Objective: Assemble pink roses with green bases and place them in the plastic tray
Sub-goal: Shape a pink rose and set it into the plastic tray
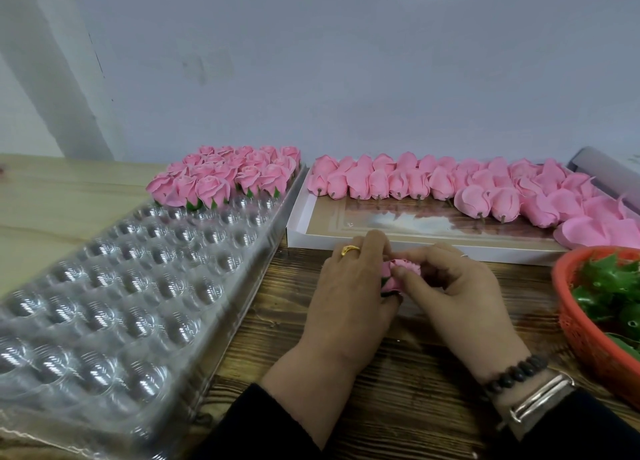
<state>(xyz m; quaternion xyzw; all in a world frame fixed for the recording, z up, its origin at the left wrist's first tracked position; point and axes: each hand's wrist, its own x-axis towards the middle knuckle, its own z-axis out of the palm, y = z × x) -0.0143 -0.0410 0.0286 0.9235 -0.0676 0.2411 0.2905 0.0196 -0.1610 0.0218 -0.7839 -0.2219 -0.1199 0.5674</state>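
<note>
A pink rose with a bit of green base at its lower left sits between both hands above the dark wooden table. My left hand grips it from the left, and my right hand pinches it from the right with thumb and fingertips. The clear plastic tray with round pockets lies at the left; several finished roses with green bases fill its far end. Loose pink rose heads without bases lie in a white flat box. Green bases fill a red basket at the right.
The box runs along the wall behind my hands. A light wooden surface lies at the far left beyond the tray. A grey object stands at the far right by the wall. The basket sits near the right edge of view.
</note>
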